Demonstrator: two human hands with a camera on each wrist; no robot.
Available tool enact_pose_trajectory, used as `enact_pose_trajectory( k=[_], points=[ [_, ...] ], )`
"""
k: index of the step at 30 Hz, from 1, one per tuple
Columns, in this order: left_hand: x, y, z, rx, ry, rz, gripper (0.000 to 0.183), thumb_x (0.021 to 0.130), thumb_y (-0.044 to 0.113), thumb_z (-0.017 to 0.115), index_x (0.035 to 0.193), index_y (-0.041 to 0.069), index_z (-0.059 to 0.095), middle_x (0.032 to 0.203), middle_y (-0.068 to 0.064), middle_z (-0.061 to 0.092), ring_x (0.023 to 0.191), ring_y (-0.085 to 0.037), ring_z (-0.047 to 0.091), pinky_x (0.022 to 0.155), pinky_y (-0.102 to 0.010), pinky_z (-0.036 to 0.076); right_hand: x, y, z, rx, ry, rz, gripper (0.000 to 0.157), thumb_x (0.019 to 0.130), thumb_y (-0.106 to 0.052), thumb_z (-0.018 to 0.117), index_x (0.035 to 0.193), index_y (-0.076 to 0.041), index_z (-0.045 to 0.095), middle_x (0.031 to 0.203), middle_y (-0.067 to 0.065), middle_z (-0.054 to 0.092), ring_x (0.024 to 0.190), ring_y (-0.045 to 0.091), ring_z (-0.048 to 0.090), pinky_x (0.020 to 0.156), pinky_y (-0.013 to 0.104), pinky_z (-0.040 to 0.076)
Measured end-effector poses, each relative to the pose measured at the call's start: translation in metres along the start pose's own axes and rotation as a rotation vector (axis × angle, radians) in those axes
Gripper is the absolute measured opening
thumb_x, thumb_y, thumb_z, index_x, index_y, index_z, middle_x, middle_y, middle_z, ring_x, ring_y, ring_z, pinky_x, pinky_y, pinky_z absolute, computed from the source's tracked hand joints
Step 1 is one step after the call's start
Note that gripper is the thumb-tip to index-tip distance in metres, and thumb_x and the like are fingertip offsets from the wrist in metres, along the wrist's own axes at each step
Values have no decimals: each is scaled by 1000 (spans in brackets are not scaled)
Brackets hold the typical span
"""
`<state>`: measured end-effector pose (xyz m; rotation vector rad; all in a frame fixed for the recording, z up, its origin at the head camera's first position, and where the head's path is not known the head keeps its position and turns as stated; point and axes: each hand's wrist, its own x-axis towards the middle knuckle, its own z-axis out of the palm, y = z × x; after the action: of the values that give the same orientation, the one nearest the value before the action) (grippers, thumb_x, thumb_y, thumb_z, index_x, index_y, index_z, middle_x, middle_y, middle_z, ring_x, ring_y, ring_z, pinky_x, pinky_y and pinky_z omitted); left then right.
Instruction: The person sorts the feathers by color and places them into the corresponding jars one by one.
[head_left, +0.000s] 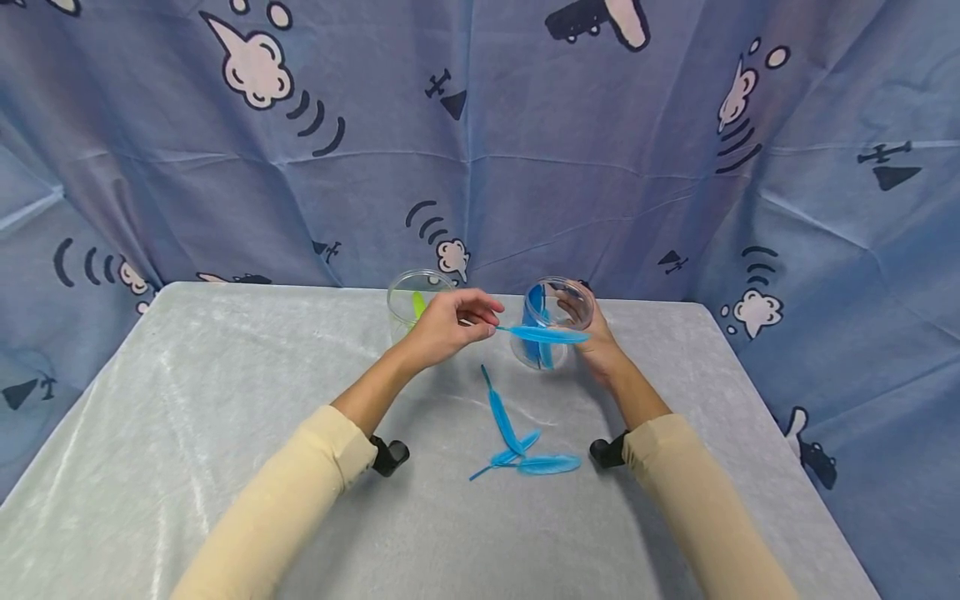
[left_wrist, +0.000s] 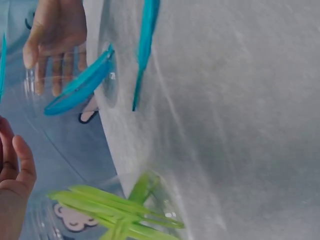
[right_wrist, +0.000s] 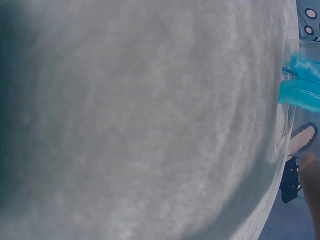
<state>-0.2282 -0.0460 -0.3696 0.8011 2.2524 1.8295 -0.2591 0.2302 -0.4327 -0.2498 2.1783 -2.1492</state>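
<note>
Between thumb and fingertips, my left hand (head_left: 450,327) pinches a blue feather (head_left: 551,335) by its quill. The feather lies roughly level across the front of a clear plastic jar (head_left: 564,354), just below its rim in the head view. Around the jar's right side, my right hand (head_left: 597,342) holds it, with fingers visible through the wall. Inside stand several blue feathers (head_left: 535,312), also seen as blue feathers (left_wrist: 82,87) in the left wrist view. The right wrist view catches only part of the right hand (right_wrist: 311,185) at its edge.
A second clear jar (head_left: 401,287), partly hidden behind my left hand, contains green feathers (left_wrist: 120,212). Three blue feathers (head_left: 549,465) lie on the grey cloth-covered table (head_left: 262,400) between my forearms. A patterned blue curtain (head_left: 525,167) hangs behind the table's far edge.
</note>
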Motion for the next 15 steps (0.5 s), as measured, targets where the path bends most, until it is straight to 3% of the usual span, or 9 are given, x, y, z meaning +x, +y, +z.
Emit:
enact_pose_trajectory(
  k=[5, 11, 15],
  points=[
    [6, 9, 2, 18, 30, 17, 21, 91, -5, 66, 112, -2, 68, 103, -20, 69, 90, -22, 66, 81, -29, 55, 0, -1, -1, -41, 2, 41, 88, 88, 15, 63, 156, -17, 19, 160, 18, 25, 147, 27, 23, 117, 48, 26],
    [17, 20, 4, 70, 93, 8, 19, 92, -4, 66, 110, 0, 68, 101, -17, 69, 90, -22, 64, 81, -30, 55, 0, -1, -2, -25, -12, 43, 88, 86, 13, 65, 154, -17, 19, 159, 18, 24, 147, 28, 23, 117, 47, 23],
    [22, 24, 7, 87, 147, -11, 18, 92, -4, 66, 109, 0, 68, 102, -16, 69, 91, -22, 63, 80, -29, 54, 0, -2, -2, -36, -6, 47, 89, 86, 12, 66, 155, -18, 19, 160, 17, 24, 147, 27, 23, 112, 35, 35]
  ],
)
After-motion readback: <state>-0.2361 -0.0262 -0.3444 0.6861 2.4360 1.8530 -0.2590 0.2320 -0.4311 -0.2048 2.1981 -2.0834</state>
